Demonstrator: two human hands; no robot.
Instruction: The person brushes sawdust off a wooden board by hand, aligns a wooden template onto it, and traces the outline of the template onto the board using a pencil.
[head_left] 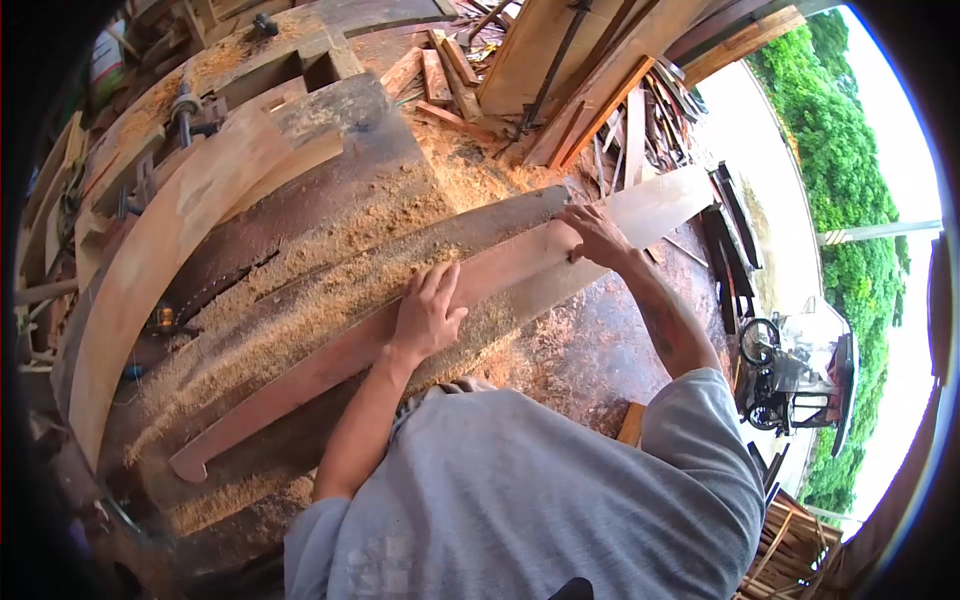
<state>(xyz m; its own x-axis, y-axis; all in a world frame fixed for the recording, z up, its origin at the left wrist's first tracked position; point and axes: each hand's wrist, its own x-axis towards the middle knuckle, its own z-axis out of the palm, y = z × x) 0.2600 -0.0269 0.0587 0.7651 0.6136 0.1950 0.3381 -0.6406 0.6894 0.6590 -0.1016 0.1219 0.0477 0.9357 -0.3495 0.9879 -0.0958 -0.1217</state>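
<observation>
A long reddish wooden board (345, 360) lies slantwise on the sawdust-covered workbench (540, 300), with a small hooked shape cut at its lower left end. My left hand (430, 308) rests flat on the board near its middle, fingers stretched out and thumb apart. Farther up to the right, my right hand (598, 238) spans the board's width, its fingers over the far edge and the thumb toward the near edge. A paler board (665, 208) extends beyond my right hand. How the two boards meet is hidden under that hand.
A curved wooden piece (175, 235) stands at the left beside a clamp (185, 112). Sawdust (330, 270) is heaped along the bench. Offcuts (440, 80) and tall planks (560, 60) are at the back. Outside on the right is a motorcycle with a sidecar (800, 385).
</observation>
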